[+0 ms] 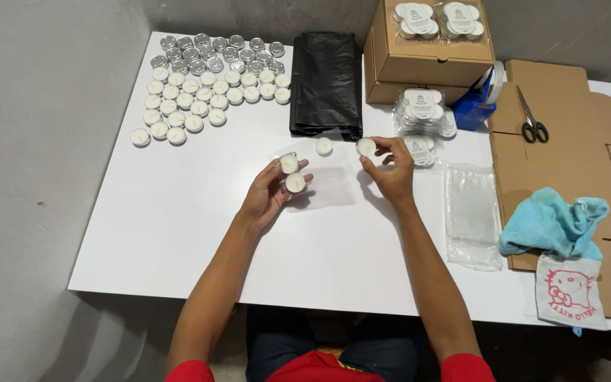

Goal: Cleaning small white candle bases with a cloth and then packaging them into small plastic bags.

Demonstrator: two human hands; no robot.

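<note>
Packing tealights: a few bags done, most candles loose.
Your left hand cups two tealights, your right hand pinches one tealight; the loose tealights wait upper left, filled bags upper centre.

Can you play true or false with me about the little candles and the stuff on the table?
1. The left hand holds two tealight candles. True.
2. The right hand is empty. False: it holds one tealight.
3. The scissors lie on flat cardboard. True.
4. The cloth is red. False: it is blue.
5. A black plastic bag lies folded on the table. True.
</note>
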